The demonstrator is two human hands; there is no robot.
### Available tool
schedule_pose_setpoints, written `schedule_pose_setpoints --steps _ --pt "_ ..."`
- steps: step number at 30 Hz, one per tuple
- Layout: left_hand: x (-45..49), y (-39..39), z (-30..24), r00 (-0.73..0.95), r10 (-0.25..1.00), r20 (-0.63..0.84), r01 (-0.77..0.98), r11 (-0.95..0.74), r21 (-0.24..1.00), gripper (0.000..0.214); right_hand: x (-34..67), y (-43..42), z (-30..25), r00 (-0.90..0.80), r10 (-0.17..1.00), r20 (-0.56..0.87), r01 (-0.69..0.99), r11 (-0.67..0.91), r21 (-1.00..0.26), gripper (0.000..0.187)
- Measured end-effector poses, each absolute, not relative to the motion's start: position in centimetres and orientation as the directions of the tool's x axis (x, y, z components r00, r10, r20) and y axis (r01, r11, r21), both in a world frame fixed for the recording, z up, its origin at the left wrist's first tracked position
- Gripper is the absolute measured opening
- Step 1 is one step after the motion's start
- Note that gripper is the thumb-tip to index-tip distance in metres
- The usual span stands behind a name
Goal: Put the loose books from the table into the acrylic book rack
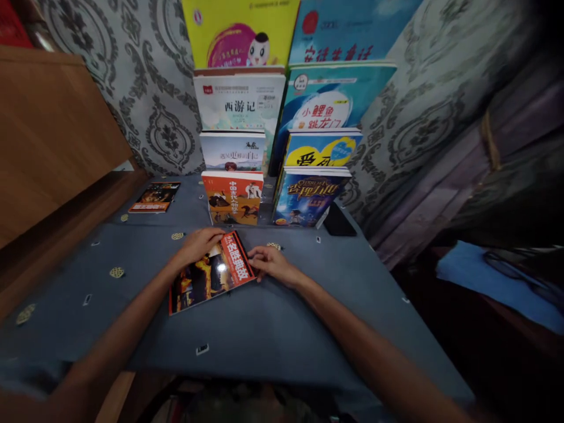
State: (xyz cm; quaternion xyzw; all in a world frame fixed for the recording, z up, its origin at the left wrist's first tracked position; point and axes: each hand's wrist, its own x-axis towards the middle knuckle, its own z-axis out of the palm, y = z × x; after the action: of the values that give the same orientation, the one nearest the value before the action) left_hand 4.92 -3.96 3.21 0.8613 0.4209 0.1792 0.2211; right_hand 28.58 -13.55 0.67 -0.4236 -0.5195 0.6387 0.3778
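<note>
Here in the head view, the glossy book (pixel 211 275) lies aslant on the table (pixel 282 335), left hand (pixel 200 244) over its far edge, right hand (pixel 274 264) curled at its right edge, whether either's fingers grip I can't tell!

Books (pixel 211 276) on blue-gray tablecloth (pixel 282 329)

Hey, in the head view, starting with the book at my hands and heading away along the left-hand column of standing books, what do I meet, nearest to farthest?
Red-banded dark book → orange book → sky-covered book → pale book → yellow-green book.
</note>
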Motion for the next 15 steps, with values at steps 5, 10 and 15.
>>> schedule_pose_setpoints --steps 5,10,15 --pt "7.1 -9.0 3.8 0.622 0.754 0.211 0.762 -0.645 0.056 0.028 29.7 -13.3 0.7 -0.239 0.968 -0.079 0.307 -0.002 -0.952 0.013" --pt "8.3 -15.3 3.9 0.717 0.662 0.219 0.684 -0.728 -0.039 0.032 30.0 -13.4 0.5 -0.202 0.979 0.008 0.368 0.084 -0.926 0.017" --pt "8.4 -17.2 2.6 0.730 0.631 0.264 0.670 -0.737 -0.090 0.041 29.3 -14.4 -0.3 -0.160 0.975 0.152 0.355 0.201 -0.913 0.024"
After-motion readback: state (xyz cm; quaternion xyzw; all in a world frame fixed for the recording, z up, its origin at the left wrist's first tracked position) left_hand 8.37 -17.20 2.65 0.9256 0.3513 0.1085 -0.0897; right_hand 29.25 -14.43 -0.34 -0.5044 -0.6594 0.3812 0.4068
